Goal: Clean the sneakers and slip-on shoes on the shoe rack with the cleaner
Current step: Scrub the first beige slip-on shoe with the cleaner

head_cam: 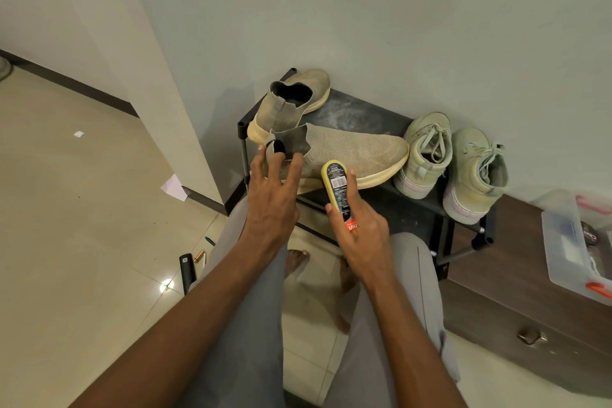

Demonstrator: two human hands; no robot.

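Two beige knit slip-on shoes sit on the black shoe rack [357, 111]. The near slip-on [351, 151] lies sideways along the front; the far slip-on [291, 103] stands behind it at the left. My left hand [273, 192] has its fingers spread and touches the near shoe's heel collar, with a finger inside the opening. My right hand [356, 225] grips the cleaner bottle [337, 190], whose yellow sponge tip points at the near shoe's sole edge. Two pale green lace-up sneakers, the left sneaker [425, 152] and the right sneaker [473, 172], stand at the rack's right end.
A brown wooden cabinet [530, 301] stands right of the rack, with a clear plastic box [576, 242] on top. On the tiled floor at the left lie a black object [186, 263], a pen [209, 240] and paper scraps [174, 188]. My grey-trousered knees and bare feet are below.
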